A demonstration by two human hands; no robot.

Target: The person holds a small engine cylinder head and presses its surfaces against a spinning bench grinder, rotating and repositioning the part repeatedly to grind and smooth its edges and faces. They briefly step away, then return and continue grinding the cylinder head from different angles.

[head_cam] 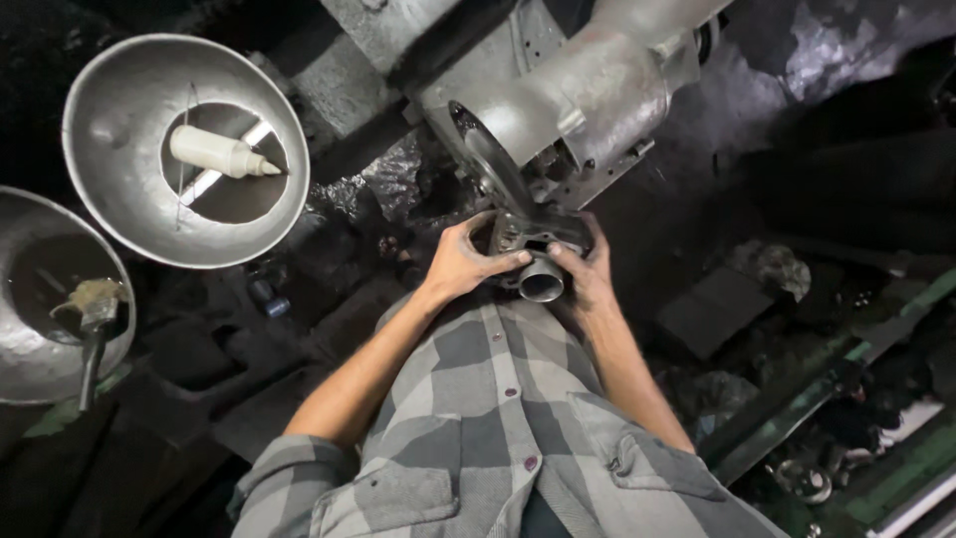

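Our fingers (506, 261) are closed around a small metal casting (533, 244), held from both sides: the left hand (460, 264) wraps its near flank with the thumb laid across the top, and the right hand (588, 267) clamps the other flank, fingers curled over the far edge. Neither hand is free.

Working down from the biggest thing, the grey machine (588, 85) fills the top of the view, a fat cylindrical housing slanting down to a round face plate (488, 159). The casting sits right below that plate, touching it or very nearly (the joint is in shadow, so we cannot tell which). As we judge it, the piece is up at the machine but not visibly seated or fastened; no bolt or tool is in play, so any fixing looks undone.

To the left lie two wide metal bowls. The nearer bowl (119, 120) holds a cream squeeze bottle (221, 152) lying on its side; the other bowl (25, 349) holds a grimy brush (92, 309).

The casting itself is dull grey and blocky, with a short open tube (541, 284) pointing back at us, its rim bright and its bore dark.
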